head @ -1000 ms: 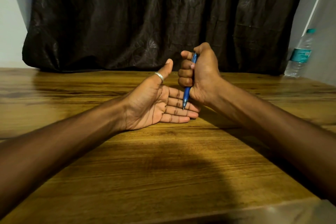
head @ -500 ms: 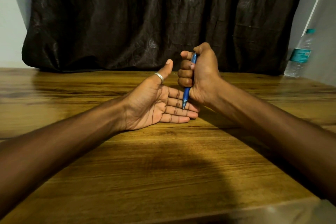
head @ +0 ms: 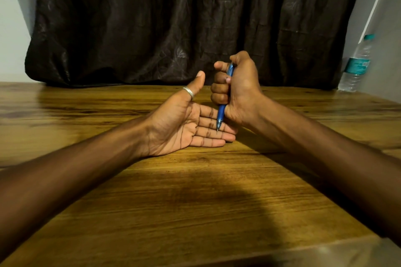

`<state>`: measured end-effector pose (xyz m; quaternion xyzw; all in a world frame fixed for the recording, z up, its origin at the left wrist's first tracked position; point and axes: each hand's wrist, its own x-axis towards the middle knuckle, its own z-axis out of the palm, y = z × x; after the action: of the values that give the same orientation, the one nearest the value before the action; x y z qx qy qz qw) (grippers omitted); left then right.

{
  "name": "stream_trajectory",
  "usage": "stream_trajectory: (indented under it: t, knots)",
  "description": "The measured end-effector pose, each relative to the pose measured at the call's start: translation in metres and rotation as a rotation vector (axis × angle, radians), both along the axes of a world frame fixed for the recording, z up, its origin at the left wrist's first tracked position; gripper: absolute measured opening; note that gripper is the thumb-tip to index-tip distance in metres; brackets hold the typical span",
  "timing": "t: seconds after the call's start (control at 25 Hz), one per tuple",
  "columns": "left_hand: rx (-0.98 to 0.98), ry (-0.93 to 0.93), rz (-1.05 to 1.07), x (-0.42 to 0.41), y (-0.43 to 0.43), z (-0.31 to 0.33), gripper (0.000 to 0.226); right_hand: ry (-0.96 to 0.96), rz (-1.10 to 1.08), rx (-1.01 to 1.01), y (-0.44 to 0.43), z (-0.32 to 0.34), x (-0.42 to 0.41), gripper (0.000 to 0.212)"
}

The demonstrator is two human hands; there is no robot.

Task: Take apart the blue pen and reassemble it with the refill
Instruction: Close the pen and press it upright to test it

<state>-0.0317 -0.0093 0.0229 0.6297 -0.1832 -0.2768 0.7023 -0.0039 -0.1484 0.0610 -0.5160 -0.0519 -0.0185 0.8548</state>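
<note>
Hands unchanged: right hand (head: 238, 89) still fists the blue pen (head: 221, 115), tip on the open left hand (head: 184, 123).

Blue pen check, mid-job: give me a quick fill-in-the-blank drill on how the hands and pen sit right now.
1. The blue pen is gripped in the fist of the ____ hand.
2. The pen's tip points ____, toward the fingers of the left hand.
3. The left hand lies on the wooden table with its palm facing ____.
4. A silver ring sits on the left hand's ____.

Missing words: right; down; up; thumb
</note>
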Motion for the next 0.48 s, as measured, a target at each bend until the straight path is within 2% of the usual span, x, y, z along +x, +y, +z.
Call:
stream_trajectory:
  t: [0.48]
  knots:
    - [-0.001,0.002,-0.003,0.0013,-0.0004,-0.0007,0.107,-0.001,0.010,-0.001,-0.0003,0.0006,-0.0006,0.033]
